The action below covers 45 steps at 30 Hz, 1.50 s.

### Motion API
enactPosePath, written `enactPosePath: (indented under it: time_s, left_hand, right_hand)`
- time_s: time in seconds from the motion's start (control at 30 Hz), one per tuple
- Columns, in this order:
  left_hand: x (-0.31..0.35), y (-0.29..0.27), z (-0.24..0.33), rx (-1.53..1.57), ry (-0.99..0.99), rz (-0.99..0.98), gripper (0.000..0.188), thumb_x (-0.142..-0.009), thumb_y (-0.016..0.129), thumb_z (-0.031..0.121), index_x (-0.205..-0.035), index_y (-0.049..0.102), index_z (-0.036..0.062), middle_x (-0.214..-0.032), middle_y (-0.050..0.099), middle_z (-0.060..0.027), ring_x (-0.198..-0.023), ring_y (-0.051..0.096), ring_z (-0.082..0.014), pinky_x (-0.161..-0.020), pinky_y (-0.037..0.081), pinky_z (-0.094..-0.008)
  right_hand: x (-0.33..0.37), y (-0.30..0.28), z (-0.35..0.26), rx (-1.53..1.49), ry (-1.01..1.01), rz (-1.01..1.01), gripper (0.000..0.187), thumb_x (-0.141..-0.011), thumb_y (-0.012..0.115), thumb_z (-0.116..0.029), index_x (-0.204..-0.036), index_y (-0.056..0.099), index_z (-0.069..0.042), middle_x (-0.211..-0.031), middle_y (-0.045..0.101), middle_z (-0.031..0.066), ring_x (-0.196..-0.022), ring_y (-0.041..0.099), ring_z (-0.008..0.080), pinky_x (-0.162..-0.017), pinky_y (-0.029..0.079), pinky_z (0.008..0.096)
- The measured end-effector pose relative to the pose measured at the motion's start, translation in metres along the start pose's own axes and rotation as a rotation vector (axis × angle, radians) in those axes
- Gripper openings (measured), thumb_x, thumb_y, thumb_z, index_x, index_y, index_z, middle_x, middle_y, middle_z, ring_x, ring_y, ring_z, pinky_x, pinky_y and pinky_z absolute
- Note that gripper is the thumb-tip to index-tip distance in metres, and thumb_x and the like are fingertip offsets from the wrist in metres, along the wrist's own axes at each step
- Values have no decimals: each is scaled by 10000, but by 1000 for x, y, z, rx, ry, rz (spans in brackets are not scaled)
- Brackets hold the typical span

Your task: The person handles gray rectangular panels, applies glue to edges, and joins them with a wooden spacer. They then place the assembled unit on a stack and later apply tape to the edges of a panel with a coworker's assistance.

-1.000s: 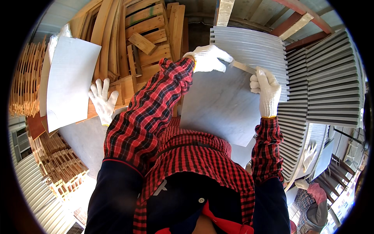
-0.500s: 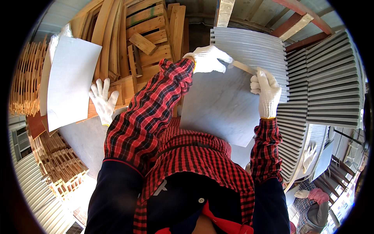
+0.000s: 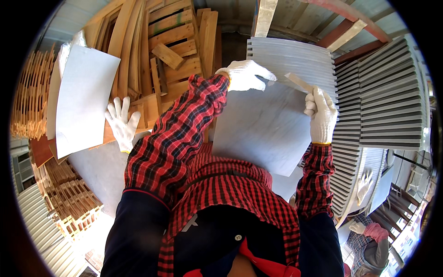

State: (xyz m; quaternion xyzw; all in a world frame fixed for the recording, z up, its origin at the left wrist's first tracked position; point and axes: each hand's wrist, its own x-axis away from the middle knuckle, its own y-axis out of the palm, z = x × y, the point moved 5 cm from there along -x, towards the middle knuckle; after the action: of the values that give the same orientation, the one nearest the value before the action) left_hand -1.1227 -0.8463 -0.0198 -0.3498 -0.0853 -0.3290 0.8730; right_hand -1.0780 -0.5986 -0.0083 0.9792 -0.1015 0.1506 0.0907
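A grey marbled slab [image 3: 265,124] lies tilted in front of me. Over its far edge is my left hand [image 3: 247,75] in a white knitted glove. Its finger and thumb are stretched out and apart, near a small pale fleck on the slab. My right hand [image 3: 321,115], also gloved, is closed around one end of a narrow, flat, pale beige strip [image 3: 299,82]. The strip's free end points toward my left hand, with a gap between them. What the strip is made of cannot be made out.
Behind the slab stands a ribbed row of grey slabs [image 3: 290,55], with more stacks [image 3: 392,97] at right. Wooden pallets [image 3: 173,27] and a white sheet [image 3: 85,99] are at left. White gloves [image 3: 122,123] lie at both sides. A co-worker [image 3: 369,244] is at lower right.
My right hand has moved slightly right and nearer me with the strip, whose free end has come away from my left fingertips. My left hand has shifted slightly nearer me.
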Motion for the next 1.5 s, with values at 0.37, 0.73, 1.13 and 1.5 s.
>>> enactPosePath:
  time_s: [0.37, 0.73, 1.13, 1.5]
  left_hand:
    - [6, -2, 6, -31, 0, 26, 449, -890, 684, 225, -1338, 699, 219, -1319, 694, -65, -1217, 636, -287, -1073, 480, -357]
    - [-2, 1, 0, -50, 56, 67, 428, -894, 695, 209, -1322, 705, 209, -1261, 726, -33, -1151, 669, -257, -1034, 499, -352]
    - [2, -2, 4, -53, 8, 22, 447, -891, 683, 246, -1337, 699, 225, -1309, 703, -83, -1154, 665, -294, -1016, 512, -374]
    - [1, -1, 0, -77, -21, 52, 448, -883, 687, 258, -1327, 706, 198, -1295, 707, -115, -1161, 664, -319, -1011, 508, -388]
  right_hand:
    - [-71, 57, -117, -270, -298, -152, 265, -1032, 635, -147, -1179, 682, 67, -827, 678, 70, -635, 582, 77, -535, 465, 191]
    - [-97, 135, -230, 319, -764, 3, 343, -987, 678, -236, -1170, 730, 48, -932, 761, 101, -761, 696, 115, -683, 564, 246]
    - [-24, -6, -25, 312, 230, -409, 283, -991, 602, -135, -1172, 628, 81, -823, 650, 86, -626, 549, 91, -542, 453, 229]
    - [-15, 22, -9, 409, 123, -331, 277, -961, 621, -115, -1149, 661, 85, -805, 671, 78, -603, 579, 101, -527, 454, 239]
